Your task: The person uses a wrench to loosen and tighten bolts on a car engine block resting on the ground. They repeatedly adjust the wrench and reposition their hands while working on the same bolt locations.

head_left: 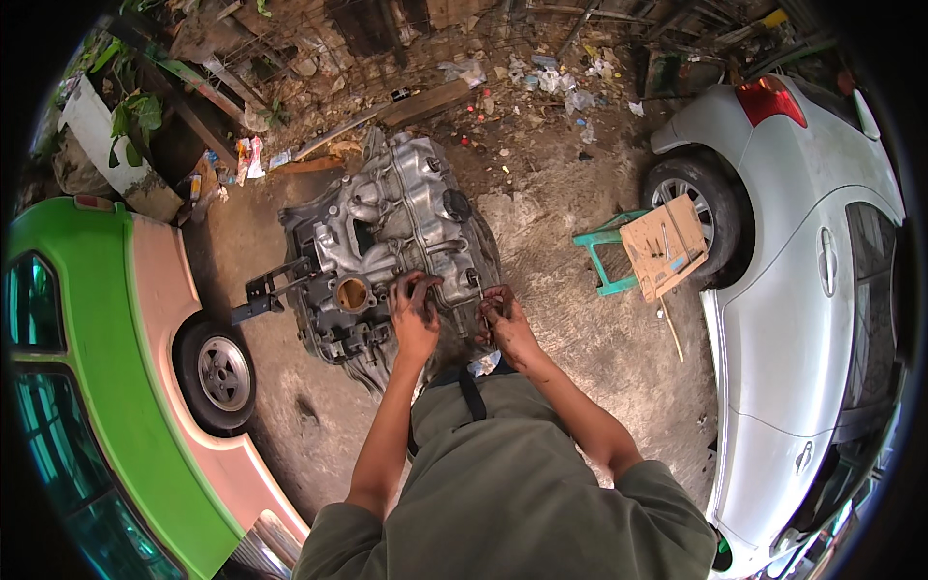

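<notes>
Shirt (503,464) was closest, then left hand (414,302), half open, looked empty, maybe braced on the engine (396,237) down on the floor (580,338); right hand (501,314) curled, couldn't tell around what. Tools (665,242) sat on a board (643,237) over a green stool (616,287), probably for easy reach.

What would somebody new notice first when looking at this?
Probably the big grey engine near the middle, with the person's left hand and right hand at its near side. Next, likely the bright green-and-pink car on the left and the silver car on the right, with a green stool beside it.
</notes>
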The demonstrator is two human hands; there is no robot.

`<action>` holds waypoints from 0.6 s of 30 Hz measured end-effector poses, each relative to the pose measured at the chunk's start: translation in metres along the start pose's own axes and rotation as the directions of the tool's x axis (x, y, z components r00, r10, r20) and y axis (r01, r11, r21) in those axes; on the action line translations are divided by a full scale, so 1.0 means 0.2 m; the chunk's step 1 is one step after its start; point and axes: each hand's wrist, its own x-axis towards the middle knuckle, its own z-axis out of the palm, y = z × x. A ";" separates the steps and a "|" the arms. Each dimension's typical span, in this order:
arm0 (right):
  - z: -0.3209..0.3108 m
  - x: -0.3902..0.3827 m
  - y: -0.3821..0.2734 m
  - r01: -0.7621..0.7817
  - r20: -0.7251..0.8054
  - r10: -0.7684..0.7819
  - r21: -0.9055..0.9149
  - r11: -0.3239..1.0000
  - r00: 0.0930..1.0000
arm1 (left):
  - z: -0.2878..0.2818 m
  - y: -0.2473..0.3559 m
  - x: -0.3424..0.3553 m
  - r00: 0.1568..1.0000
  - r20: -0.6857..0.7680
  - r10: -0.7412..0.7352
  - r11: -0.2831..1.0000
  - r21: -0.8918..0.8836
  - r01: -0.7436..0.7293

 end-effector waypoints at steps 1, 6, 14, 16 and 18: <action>0.03 -0.04 -0.05 -0.131 0.057 0.122 0.195 0.972 0.991 | 0.00 0.00 0.00 1.000 -0.004 0.003 1.000 -0.003 -0.003; 0.05 -0.09 -0.24 -0.247 0.124 0.215 0.439 0.864 0.969 | -0.01 0.00 0.00 1.000 -0.006 0.002 1.000 -0.007 -0.002; -0.24 0.11 0.01 -0.044 -0.012 0.047 0.136 0.990 0.999 | 0.01 -0.02 0.00 1.000 -0.005 -0.021 0.999 -0.030 0.021; -0.28 0.15 0.10 0.003 -0.038 0.000 0.082 0.997 0.999 | 0.01 -0.02 0.00 1.000 -0.005 -0.013 1.000 -0.016 0.013; -0.29 0.18 0.15 0.051 -0.052 -0.050 0.016 0.999 0.997 | 0.01 -0.01 -0.01 1.000 -0.001 -0.015 1.000 -0.005 0.015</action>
